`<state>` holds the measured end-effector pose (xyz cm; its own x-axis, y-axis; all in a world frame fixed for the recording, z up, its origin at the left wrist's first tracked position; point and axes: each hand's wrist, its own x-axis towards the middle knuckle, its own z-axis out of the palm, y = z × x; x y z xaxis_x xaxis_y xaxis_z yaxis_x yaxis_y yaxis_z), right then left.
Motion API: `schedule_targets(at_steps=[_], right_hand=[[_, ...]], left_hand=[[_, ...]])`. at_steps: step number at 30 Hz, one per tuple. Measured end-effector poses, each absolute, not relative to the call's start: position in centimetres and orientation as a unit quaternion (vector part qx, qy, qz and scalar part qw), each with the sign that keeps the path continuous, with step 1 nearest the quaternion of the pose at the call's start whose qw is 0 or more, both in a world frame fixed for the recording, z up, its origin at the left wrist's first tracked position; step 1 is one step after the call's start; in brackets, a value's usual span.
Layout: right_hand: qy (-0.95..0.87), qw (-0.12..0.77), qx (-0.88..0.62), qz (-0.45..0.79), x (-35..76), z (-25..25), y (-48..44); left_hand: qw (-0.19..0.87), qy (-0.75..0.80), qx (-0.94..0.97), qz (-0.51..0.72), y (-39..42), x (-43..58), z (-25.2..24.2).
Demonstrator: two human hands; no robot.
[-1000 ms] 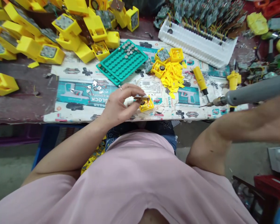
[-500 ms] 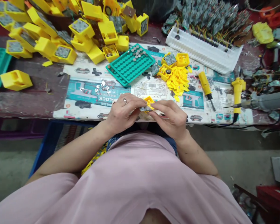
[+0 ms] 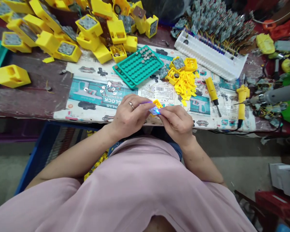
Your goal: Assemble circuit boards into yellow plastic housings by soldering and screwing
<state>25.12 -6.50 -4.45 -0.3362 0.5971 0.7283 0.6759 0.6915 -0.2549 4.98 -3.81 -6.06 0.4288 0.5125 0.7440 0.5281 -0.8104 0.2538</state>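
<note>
Between my two hands, just above the front edge of the table, is a small yellow plastic housing (image 3: 157, 103) with a grey button panel (image 3: 153, 111) at its near side. A blue light glows at the panel's right end. My left hand (image 3: 131, 111), with a ring on one finger, pinches the left side of the piece. The fingertips of my right hand (image 3: 177, 119) close on its right side, by the light. Fingers cover part of the piece, so how panel and housing join cannot be made out.
Beyond my hands lie green trays (image 3: 137, 69) with button cells, loose yellow tabs (image 3: 185, 85), a yellow screwdriver (image 3: 212, 91) and a white rack (image 3: 207, 56) of wired boards. Yellow housings (image 3: 117, 30) pile up at back left. A grey electric screwdriver (image 3: 277, 95) points in from the right.
A blue light has come on at the grey panel. The panel has tilted, and my right fingers have shifted onto its right end. The camera view has moved slightly.
</note>
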Motion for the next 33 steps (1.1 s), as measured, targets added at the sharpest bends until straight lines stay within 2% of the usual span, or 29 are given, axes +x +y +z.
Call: schedule_targets(at_steps=[4,7,13,21,27,33], right_hand=[[-0.824,0.401,-0.392,-0.079,25.1,-4.8,-6.6],[-0.825,0.409,-0.386,-0.063,25.0,-4.7,-6.8],[-0.780,0.424,-0.451,0.095,26.3,-3.6,-6.7],[-0.845,0.265,-0.389,0.254,28.0,-4.8,-3.3],[-0.852,0.249,-0.409,0.214,26.3,-4.7,-4.5],[-0.829,0.277,-0.467,0.137,23.7,-5.6,-6.3]], left_hand=[[0.065,-0.301,-0.848,-0.432,-4.1,5.1,-6.1],[0.059,-0.300,-0.848,-0.432,-4.1,4.9,-6.1],[-0.011,-0.338,-0.834,-0.437,-3.6,4.3,-5.8],[-0.058,-0.398,-0.811,-0.424,-3.7,4.2,-5.9],[-0.087,-0.399,-0.805,-0.430,-3.9,3.4,-5.6],[-0.076,-0.384,-0.816,-0.425,-4.0,2.2,-5.5]])
